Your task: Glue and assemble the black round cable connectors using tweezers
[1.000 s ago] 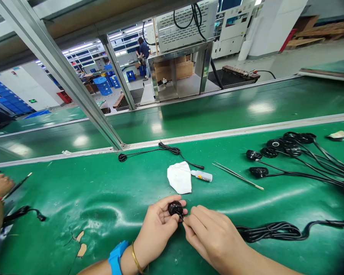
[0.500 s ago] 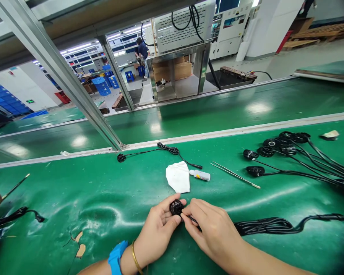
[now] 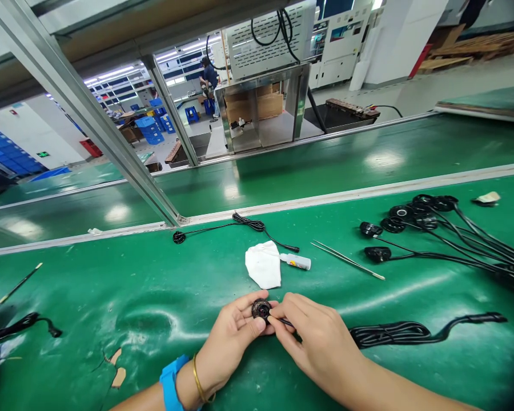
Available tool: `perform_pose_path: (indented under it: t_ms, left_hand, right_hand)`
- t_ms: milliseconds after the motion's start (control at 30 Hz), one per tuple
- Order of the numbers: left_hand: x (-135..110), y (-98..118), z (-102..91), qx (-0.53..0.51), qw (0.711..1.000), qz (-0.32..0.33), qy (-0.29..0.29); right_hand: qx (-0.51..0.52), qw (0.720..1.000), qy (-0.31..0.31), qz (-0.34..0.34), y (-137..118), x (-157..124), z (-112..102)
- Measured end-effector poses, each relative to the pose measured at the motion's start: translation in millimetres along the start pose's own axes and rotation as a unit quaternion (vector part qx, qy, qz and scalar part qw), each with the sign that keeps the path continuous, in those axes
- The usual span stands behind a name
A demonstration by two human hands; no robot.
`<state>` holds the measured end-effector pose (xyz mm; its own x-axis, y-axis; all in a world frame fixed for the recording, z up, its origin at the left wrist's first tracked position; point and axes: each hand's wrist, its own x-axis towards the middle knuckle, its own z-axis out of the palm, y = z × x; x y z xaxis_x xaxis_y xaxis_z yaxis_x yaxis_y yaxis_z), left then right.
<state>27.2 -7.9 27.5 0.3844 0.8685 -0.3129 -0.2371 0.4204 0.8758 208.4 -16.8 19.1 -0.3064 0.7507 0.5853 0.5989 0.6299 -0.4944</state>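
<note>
above the glossy green tabletop [image 3: 175, 279], the left hand [image 3: 231, 337] clamps a round black plastic part [image 3: 259, 308]; the right hand [image 3: 321, 342] pinches thin black cable [image 3: 286, 322] beside it; hard tugging could dislodge either.

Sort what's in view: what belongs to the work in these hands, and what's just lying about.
In the work:
round black part, held in the left hand
black cable, pinched in the right hand
coiled cable, possibly the same one

Apparently just lying about:
white wipe
small bottle
tweezers
tan scraps
</note>
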Motion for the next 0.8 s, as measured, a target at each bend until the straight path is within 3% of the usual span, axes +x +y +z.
perform_pose_path:
  t_ms: [800]
  left_hand:
    - [-5.3,2.7,-2.2,0.055,0.998,0.015,0.029]
  right_hand:
    - [0.081,0.995,-0.038,0.039,5.2,2.1,-9.2]
